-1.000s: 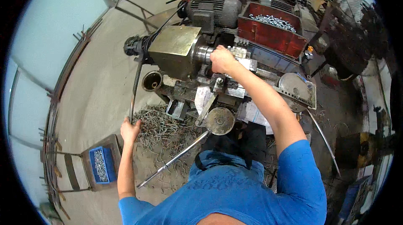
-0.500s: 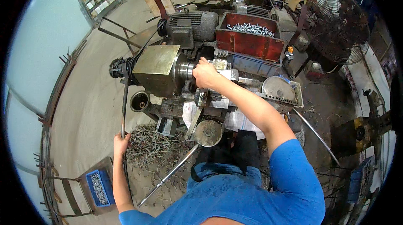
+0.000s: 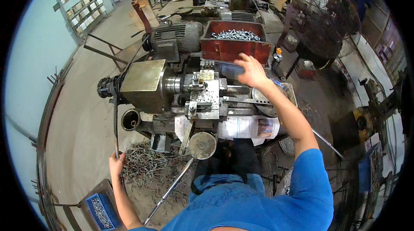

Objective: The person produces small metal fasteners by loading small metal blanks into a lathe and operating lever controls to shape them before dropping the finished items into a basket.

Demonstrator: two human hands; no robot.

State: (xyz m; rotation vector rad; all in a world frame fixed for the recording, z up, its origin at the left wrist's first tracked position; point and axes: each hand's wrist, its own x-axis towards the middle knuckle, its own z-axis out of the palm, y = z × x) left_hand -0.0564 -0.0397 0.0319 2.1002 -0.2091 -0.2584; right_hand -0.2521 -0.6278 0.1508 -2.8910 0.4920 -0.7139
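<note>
Standing at the near left, a blue box [image 3: 112, 213] holds small metal pieces. Just right of it, the left hand [image 3: 116, 165] is clamped round the lower part of a dark lever [image 3: 115, 123], which rises to the left end of the machine [image 3: 142, 78]. Scrap [image 3: 144, 162] lies on the floor to the lever's right. Beyond the machine sits a motor [image 3: 177, 39], with a red bin [image 3: 230, 50] of bright metal parts to its right. The right hand [image 3: 252, 72], fingers spread and holding nothing visible, hovers near the bin's near side, well apart from the left. A fan [image 3: 325, 22] stands far right.
</note>
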